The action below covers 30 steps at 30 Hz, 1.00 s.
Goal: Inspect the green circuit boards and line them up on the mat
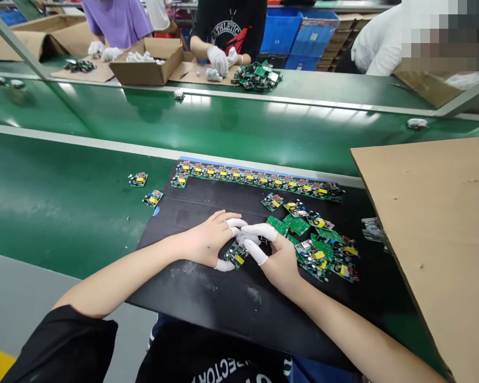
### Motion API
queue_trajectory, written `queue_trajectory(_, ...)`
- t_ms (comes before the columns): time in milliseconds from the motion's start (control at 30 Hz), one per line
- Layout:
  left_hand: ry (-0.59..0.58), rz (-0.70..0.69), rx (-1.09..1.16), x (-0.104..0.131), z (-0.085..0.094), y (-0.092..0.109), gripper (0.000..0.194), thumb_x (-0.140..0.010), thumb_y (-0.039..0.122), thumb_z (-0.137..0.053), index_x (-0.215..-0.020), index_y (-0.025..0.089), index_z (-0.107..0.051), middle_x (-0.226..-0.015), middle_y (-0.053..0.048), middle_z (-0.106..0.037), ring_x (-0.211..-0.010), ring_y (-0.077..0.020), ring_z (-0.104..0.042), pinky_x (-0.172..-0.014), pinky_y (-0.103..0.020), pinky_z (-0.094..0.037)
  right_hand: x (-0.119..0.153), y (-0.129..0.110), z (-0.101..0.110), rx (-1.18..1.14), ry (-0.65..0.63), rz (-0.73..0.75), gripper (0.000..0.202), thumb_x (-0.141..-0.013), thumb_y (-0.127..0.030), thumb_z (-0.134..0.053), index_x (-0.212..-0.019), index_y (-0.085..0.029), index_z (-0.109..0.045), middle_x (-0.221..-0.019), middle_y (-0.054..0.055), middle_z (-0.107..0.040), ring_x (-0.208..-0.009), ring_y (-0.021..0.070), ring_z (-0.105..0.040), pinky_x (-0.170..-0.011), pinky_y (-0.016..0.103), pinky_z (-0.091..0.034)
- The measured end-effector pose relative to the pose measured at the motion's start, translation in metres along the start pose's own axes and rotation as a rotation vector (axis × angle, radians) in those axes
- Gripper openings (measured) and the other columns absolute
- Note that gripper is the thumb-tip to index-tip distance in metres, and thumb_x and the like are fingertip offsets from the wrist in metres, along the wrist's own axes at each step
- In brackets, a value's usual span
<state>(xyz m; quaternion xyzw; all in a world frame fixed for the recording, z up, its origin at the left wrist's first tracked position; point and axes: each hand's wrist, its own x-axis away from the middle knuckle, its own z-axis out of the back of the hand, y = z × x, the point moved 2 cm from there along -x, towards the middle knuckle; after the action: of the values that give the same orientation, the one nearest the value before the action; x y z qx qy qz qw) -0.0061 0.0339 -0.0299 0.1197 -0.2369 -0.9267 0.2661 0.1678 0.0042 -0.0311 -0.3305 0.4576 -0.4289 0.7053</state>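
My left hand (209, 239), white finger cots on some fingertips, grips a small circuit board (236, 257) by its edges above the black mat (207, 298). The board carries a yellow-taped part. My right hand (281, 258), its thumb and forefinger in white cots, pinches a greyish-white, partly clear piece (248, 238) at the board's far end. Fingers cover part of this piece, so its kind is unclear. Right of my hands lies a loose pile of circuit boards (317, 250), some with their green undersides up.
A row of circuit boards (249, 178) lines the mat's far edge. Two boards (154, 198) lie left of the mat. Clear plastic pieces (372, 230) sit beside a large cardboard box (435, 213). Beyond the green conveyor belt (231, 122), gloved co-workers handle parts near another carton (139, 72).
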Motion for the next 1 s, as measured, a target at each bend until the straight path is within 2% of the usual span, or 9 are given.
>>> queue_trajectory(133, 0.003, -0.018, 0.012, 0.0, -0.002, -0.001, 0.059, -0.067, 0.04, -0.073, -0.116, 0.016, -0.049, -0.134, -0.015, -0.047, -0.133, -0.0337, -0.031, -0.11, -0.053, -0.026, 0.001, -0.006, -0.004, 0.116, -0.067, 0.168, 0.017, -0.079, -0.013, -0.061, -0.094, -0.022, -0.063, -0.081, 0.001, -0.067, -0.074, 0.0159, -0.06, -0.07, 0.032, -0.049)
queue_trajectory(267, 0.014, -0.03, 0.009, 0.0, -0.002, -0.003, 0.056, -0.066, 0.041, -0.074, -0.11, 0.015, -0.052, -0.132, -0.016, -0.048, -0.132, -0.0354, -0.031, -0.109, -0.052, -0.028, 0.002, -0.009, -0.009, 0.252, -0.136, 0.303, 0.015, -0.08, -0.013, -0.061, -0.091, -0.022, -0.063, -0.085, 0.002, -0.07, -0.077, 0.018, -0.059, -0.07, 0.034, -0.045)
queue_trajectory(367, 0.018, -0.033, 0.015, 0.0, -0.002, -0.003, 0.054, -0.066, 0.041, -0.074, -0.109, 0.015, -0.053, -0.132, -0.016, -0.047, -0.132, -0.0361, -0.031, -0.109, -0.053, -0.028, 0.001, -0.008, -0.011, 0.31, -0.136, 0.302, 0.012, -0.08, -0.015, -0.061, -0.09, -0.022, -0.063, -0.085, 0.002, -0.07, -0.079, 0.0196, -0.059, -0.07, 0.036, -0.043)
queue_trajectory(433, 0.012, -0.027, 0.027, 0.001, -0.001, -0.002, 0.055, -0.067, 0.04, -0.074, -0.11, 0.015, -0.052, -0.133, -0.016, -0.047, -0.132, -0.0357, -0.031, -0.109, -0.054, -0.028, 0.002, -0.006, -0.009, 0.251, -0.131, 0.244, 0.012, -0.08, -0.015, -0.061, -0.089, -0.023, -0.063, -0.082, 0.001, -0.069, -0.078, 0.0187, -0.059, -0.071, 0.035, -0.044)
queue_trajectory(600, -0.012, -0.009, 0.035, 0.001, 0.001, -0.002, 0.058, -0.067, 0.041, -0.074, -0.113, 0.016, -0.05, -0.135, -0.016, -0.044, -0.133, -0.0345, -0.031, -0.11, -0.053, -0.027, 0.005, 0.0, -0.001, 0.064, 0.026, 0.082, 0.013, -0.082, -0.015, -0.057, -0.093, -0.021, -0.059, -0.085, 0.003, -0.063, -0.075, 0.0157, -0.06, -0.066, 0.031, -0.048)
queue_trajectory(667, -0.012, -0.011, 0.04, 0.001, 0.002, -0.002, 0.057, -0.068, 0.041, -0.074, -0.114, 0.016, -0.05, -0.135, -0.015, -0.045, -0.133, -0.034, -0.03, -0.11, -0.052, -0.027, 0.006, -0.001, -0.001, 0.091, 0.019, 0.113, 0.013, -0.082, -0.014, -0.058, -0.092, -0.022, -0.059, -0.084, 0.002, -0.063, -0.075, 0.0161, -0.059, -0.068, 0.032, -0.048)
queue_trajectory(833, -0.025, 0.01, 0.05, 0.0, 0.004, 0.0, 0.057, -0.067, 0.04, -0.075, -0.113, 0.017, -0.051, -0.134, -0.014, -0.045, -0.133, -0.0347, -0.03, -0.11, -0.052, -0.028, 0.005, -0.01, -0.011, 0.311, -0.125, 0.299, 0.012, -0.081, -0.014, -0.059, -0.09, -0.022, -0.062, -0.083, 0.002, -0.068, -0.079, 0.0186, -0.057, -0.072, 0.035, -0.044)
queue_trajectory(900, -0.029, 0.013, 0.052, 0.0, 0.005, 0.0, 0.055, -0.067, 0.039, -0.075, -0.112, 0.017, -0.052, -0.134, -0.014, -0.045, -0.133, -0.0349, -0.03, -0.11, -0.052, -0.028, 0.006, -0.012, -0.014, 0.397, -0.135, 0.334, 0.013, -0.082, -0.013, -0.057, -0.09, -0.021, -0.064, -0.085, 0.003, -0.069, -0.082, 0.02, -0.056, -0.072, 0.036, -0.043)
queue_trajectory(1000, -0.031, 0.014, 0.071, 0.0, 0.007, 0.001, 0.054, -0.067, 0.037, -0.075, -0.111, 0.017, -0.052, -0.134, -0.014, -0.045, -0.133, -0.0342, -0.03, -0.11, -0.052, -0.027, 0.007, -0.013, -0.013, 0.398, -0.103, 0.329, 0.015, -0.083, -0.014, -0.057, -0.092, -0.022, -0.065, -0.087, 0.003, -0.07, -0.084, 0.02, -0.057, -0.074, 0.036, -0.043)
